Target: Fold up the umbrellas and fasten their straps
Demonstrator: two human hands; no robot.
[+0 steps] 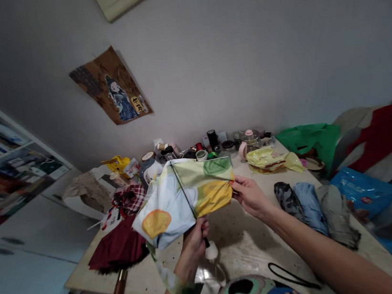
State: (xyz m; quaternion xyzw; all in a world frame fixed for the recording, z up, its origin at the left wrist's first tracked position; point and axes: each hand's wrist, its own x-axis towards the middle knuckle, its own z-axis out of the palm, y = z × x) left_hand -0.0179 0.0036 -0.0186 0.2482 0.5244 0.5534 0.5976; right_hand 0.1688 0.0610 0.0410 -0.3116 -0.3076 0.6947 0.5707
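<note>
So both my hands were busy with one umbrella, a pale one with yellow, orange and green printed on it, held up over the near middle of the table. My left hand was closed around its lower end, just above the white handle. My right hand had the right edge of the fabric pinched between thumb and fingers, pulling one panel out flat beside a dark rib. A strip of similar fabric lay across my left wrist.

Progress-wise, I'd call it partway: the canopy was gathered in rather than spread, but the panels were loose and baggy, not rolled, and no strap went round them.

Just left of that, a maroon umbrella lay with its fabric bunched and unwrapped, so I'd count that as unfinished too. On the right, three bundles looked like folded umbrellas, lying side by side: camo, blue and grey. Those seemed much more compact.

Further out, a yellow packet and a glass pot sat on the far side.
</note>
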